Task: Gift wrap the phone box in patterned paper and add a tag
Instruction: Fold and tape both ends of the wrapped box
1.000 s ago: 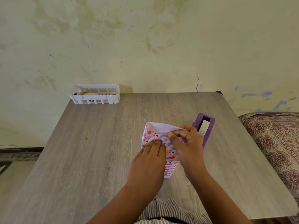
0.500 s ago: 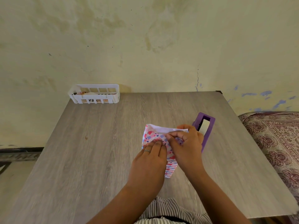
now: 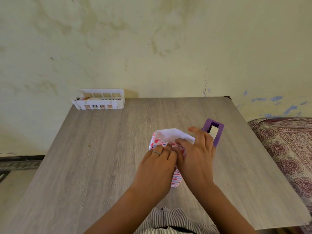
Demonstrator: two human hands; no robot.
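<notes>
Right hand just uncurled, fingers now flat on the heart-patterned wrapped phone box mid-bench. Left hand presses flat too. Looks like end-flap folding; tape from the purple dispenser next.

A lived-in room of a home: a wood-grain table is pushed against a stained, cracked plaster wall. Right of the table lies a bed with a patterned maroon cover. A white plastic basket sits at the table's far left corner.
</notes>
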